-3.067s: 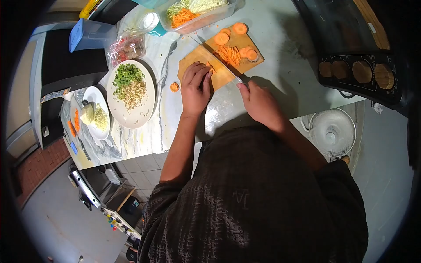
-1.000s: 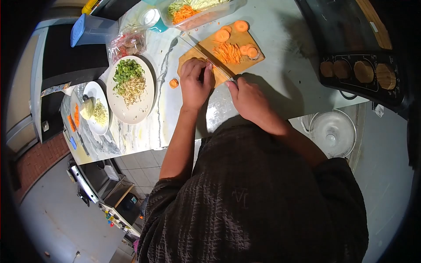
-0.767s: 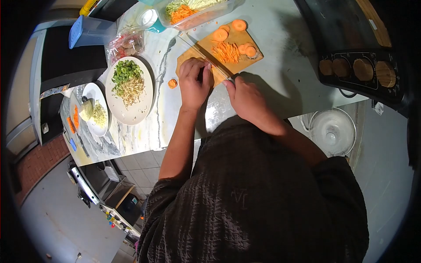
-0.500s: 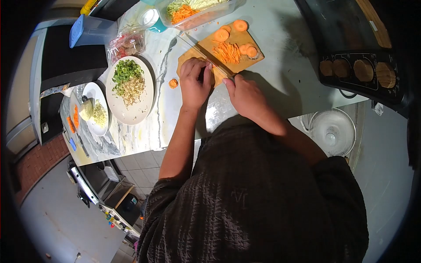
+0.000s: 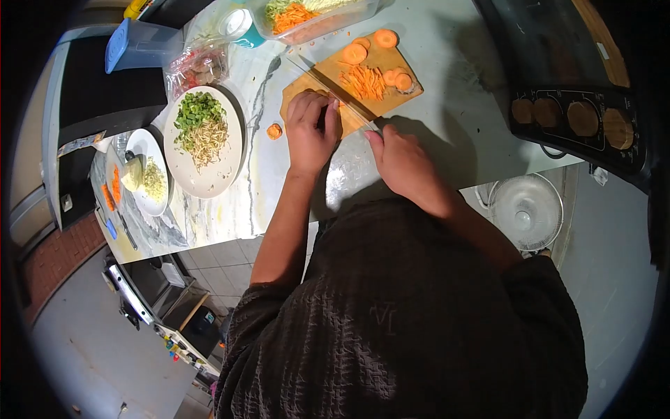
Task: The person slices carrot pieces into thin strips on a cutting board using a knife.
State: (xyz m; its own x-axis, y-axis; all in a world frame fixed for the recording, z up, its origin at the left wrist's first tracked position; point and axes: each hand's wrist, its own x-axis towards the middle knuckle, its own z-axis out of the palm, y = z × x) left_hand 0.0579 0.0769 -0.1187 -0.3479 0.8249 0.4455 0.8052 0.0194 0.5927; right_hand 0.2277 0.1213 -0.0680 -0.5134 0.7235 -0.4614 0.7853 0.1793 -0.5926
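My right hand (image 5: 401, 157) is closed round the handle of a knife (image 5: 342, 98), whose blade lies slantwise over the wooden cutting board (image 5: 387, 105). Bent fingers of my left hand (image 5: 311, 133) press on a carrot piece (image 5: 339, 104) at the board's left part, close beside the blade; most of that piece is hidden. Beyond the blade rests a pile of carrot strips (image 5: 364, 82), with round carrot slices (image 5: 354, 54) above it and more slices (image 5: 398, 79) to its right. A small carrot end (image 5: 274, 131) sits on the counter left of the board.
Left of the board is an oval plate (image 5: 202, 183) of chopped greens and sprouts; a smaller plate (image 5: 159, 207) lies beyond. A plastic container (image 5: 321, 29) of shredded vegetables, a lidded cup (image 5: 241, 26) and a plastic bag (image 5: 197, 68) stand behind. A black appliance (image 5: 572, 119) is at right.
Since the oldest frame, the left fingers have drawn in closer together over the carrot piece. The right hand and knife moved left and down, then slightly back right. The view has shifted a little.
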